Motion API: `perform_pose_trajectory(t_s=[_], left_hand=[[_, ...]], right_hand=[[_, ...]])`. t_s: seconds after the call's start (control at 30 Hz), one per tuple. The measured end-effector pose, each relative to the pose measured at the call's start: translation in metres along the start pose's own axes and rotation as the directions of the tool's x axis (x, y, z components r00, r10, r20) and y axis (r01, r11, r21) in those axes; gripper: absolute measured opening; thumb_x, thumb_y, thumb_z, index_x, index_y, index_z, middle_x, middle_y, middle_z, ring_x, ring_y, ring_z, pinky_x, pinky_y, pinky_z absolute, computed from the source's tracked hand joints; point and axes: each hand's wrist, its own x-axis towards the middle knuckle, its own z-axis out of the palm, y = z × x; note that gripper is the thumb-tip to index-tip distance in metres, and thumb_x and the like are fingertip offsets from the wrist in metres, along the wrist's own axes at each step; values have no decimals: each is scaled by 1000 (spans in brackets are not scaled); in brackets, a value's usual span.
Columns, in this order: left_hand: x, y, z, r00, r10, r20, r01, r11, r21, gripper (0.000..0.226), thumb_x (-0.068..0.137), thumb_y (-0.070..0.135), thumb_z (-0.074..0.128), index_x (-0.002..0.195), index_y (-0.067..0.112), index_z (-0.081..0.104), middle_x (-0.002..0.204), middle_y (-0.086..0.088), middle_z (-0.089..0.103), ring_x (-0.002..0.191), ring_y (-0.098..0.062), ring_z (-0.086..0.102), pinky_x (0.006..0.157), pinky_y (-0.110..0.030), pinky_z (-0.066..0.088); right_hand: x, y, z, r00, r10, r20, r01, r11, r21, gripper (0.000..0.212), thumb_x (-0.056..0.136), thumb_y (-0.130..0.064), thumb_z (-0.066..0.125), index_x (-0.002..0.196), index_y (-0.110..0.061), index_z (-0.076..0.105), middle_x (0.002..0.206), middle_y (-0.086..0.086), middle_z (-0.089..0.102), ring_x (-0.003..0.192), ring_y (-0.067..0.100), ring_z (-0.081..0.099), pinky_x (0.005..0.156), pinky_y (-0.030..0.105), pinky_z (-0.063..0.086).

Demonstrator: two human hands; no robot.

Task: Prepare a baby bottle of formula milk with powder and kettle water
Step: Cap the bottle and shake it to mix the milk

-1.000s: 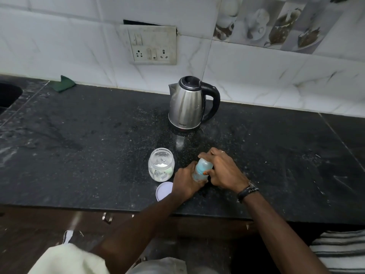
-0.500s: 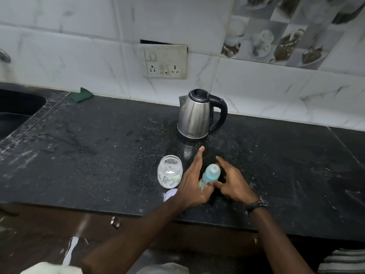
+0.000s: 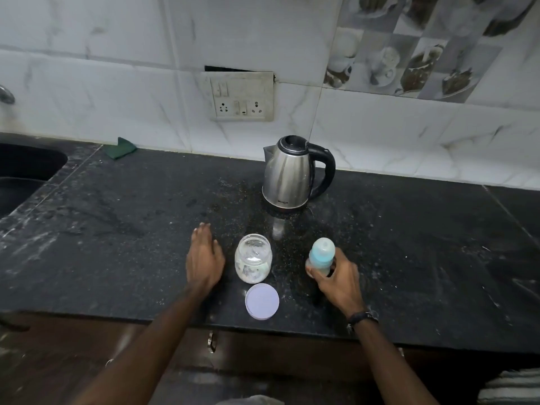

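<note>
A baby bottle [image 3: 321,254] with a blue cap stands upright on the black counter [image 3: 117,229], and my right hand [image 3: 339,280] is wrapped around its lower part. My left hand [image 3: 204,260] hovers flat with fingers apart, just left of an open glass jar [image 3: 253,262] that holds a little white powder. The jar's pale round lid [image 3: 262,301] lies flat in front of it near the counter edge. A steel kettle [image 3: 289,173] with a black handle stands behind, close to the wall, lid closed.
A sink [image 3: 20,176] is set into the counter at far left. A green cloth [image 3: 124,147] lies by the wall. A socket plate [image 3: 242,97] sits on the tiled wall above the kettle. A drawer handle [image 3: 211,342] shows below the counter edge.
My left hand let go of the bottle and moved left past the jar. My right hand shifted the bottle to the right and holds it alone. The camera tilted up.
</note>
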Motion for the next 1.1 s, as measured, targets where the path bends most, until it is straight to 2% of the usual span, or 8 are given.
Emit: perform_pose_trajectory(t_s=[0.07, 0.2, 0.47, 0.57, 0.67, 0.8, 1.0, 1.1], left_hand=[[-9, -24, 6, 994, 30, 106, -42, 993, 112, 48, 97, 2, 51, 143, -8, 42, 149, -28, 43, 140, -44, 39, 117, -50, 30], [-24, -52, 16, 962, 114, 248, -180, 947, 265, 48, 99, 20, 37, 133, -10, 54, 141, -30, 51, 133, -46, 47, 115, -52, 31], [-23, -55, 18, 956, 96, 277, -184, 932, 311, 62, 96, 34, 25, 130, -7, 58, 141, -27, 53, 134, -42, 47, 116, -51, 34], [-24, -54, 17, 955, 91, 281, -178, 937, 300, 62, 96, 35, 26, 128, -6, 59, 141, -27, 53, 134, -42, 47, 116, -51, 34], [-25, -53, 15, 954, 81, 287, -169, 940, 297, 62, 96, 35, 27, 127, -6, 60, 141, -27, 53, 134, -42, 47, 116, -51, 34], [-25, -51, 14, 955, 78, 286, -166, 941, 296, 63, 96, 36, 26, 128, -6, 60, 142, -26, 53, 135, -41, 47, 116, -50, 33], [-25, -51, 14, 956, 74, 285, -160, 943, 291, 63, 95, 36, 26, 128, -6, 61, 142, -26, 53, 135, -41, 47, 116, -51, 34], [-25, -52, 15, 955, 73, 288, -160, 943, 291, 64, 95, 37, 26, 128, -6, 61, 142, -25, 53, 135, -40, 47, 116, -50, 34]], right_hand=[[6, -2, -8, 1000, 8, 21, -6, 994, -106, 56, 67, -36, 87, 114, -17, 63, 105, 0, 72, 94, 19, 67, 80, 36, 55], [15, -5, -18, 998, 64, -8, -64, 998, -14, 59, 61, -33, 92, 111, -16, 66, 103, -4, 72, 91, 11, 69, 84, 39, 59], [20, -9, -32, 988, 157, -2, -157, 985, -69, 52, 58, -41, 91, 98, -16, 68, 91, -4, 71, 84, 15, 68, 77, 39, 57], [16, -12, -29, 977, 205, -48, -194, 963, 185, 45, 62, -28, 93, 99, -15, 72, 90, -1, 77, 79, 9, 74, 76, 35, 61], [20, -15, -29, 981, 191, -19, -181, 955, 237, 44, 63, -24, 93, 101, -14, 72, 87, -6, 76, 80, 9, 74, 72, 25, 60], [26, -13, -41, 985, 169, -24, -170, 985, -31, 47, 60, -44, 90, 95, -20, 70, 84, -9, 72, 78, 12, 69, 74, 35, 57], [33, -21, -50, 978, 203, -57, -208, 970, -122, 57, 56, -52, 86, 101, -21, 71, 95, 1, 75, 90, 24, 71, 79, 39, 56], [37, -26, -52, 973, 226, 47, -222, 973, -67, 60, 47, -54, 86, 96, -21, 74, 89, -5, 77, 84, 17, 73, 80, 41, 58]])
